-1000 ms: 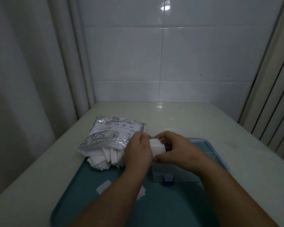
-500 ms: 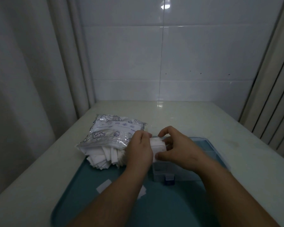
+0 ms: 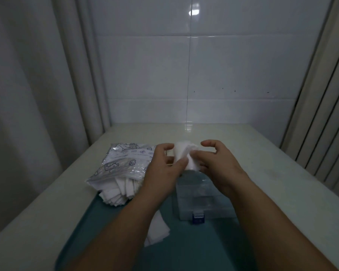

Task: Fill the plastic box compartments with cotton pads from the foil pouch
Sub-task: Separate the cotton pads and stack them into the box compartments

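Tray (image 3: 184, 251) on the counter (image 3: 262, 153), foil pouch (image 3: 125, 163) over its far-left corner, cotton pads (image 3: 117, 194) spilling from the pouch's near end, plastic box (image 3: 200, 196) right of the pouch on the tray, stack of pads (image 3: 184, 155) held between left hand (image 3: 162, 171) and right hand (image 3: 217, 163) above the box's far end

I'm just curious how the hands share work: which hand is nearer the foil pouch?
Left. The left hand is at the right edge of the foil pouch, gripping the cotton pads; the right hand is farther right, on the pads' other side, above the plastic box.

Cotton pads (image 3: 186, 156) are pinched by the left hand (image 3: 162, 170) and right hand (image 3: 218, 168) over the plastic box (image 3: 201, 200); the foil pouch (image 3: 123, 165) is seen at nine o'clock.
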The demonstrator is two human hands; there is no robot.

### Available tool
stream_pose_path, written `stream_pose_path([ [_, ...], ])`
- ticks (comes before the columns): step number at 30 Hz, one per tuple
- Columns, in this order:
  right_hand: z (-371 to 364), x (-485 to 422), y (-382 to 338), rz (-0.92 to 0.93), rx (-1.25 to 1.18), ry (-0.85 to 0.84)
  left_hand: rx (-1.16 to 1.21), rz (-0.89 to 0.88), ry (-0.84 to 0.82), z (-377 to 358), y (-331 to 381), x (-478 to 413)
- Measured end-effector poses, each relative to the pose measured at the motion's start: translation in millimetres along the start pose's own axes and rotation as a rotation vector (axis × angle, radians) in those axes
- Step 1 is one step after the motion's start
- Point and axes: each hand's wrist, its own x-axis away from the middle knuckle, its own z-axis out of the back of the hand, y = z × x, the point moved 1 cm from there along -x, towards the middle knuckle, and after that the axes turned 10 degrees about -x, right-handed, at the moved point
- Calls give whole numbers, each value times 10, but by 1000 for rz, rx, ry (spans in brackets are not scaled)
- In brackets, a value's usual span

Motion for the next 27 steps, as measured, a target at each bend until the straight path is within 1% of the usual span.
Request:
stream_pose_path([
  [2,-19,-54,14,-21,159,4,-34,77,17,2,21,-41],
  [5,-60,-118,29,-51,486,9,-195,138,57,-20,-1,-118],
  [8,-87,-159,45,-52,679,-11,-489,70,48,-52,-47,-176],
  [10,-75,-166,100,-58,686,-24,-609,30,72,-73,-89,-179],
  [14,-24,-172,213,-28,747,-40,-700,11,127,-96,-147,-191],
  [17,-11,-183,231,2,756,-46,-680,3,156,-94,-154,-210],
  [22,-16,-181,210,9,817,-85,-555,53,162,-102,-177,-174],
  [27,-34,-181,255,-25,852,-111,-673,21,170,-99,-190,-154],
])
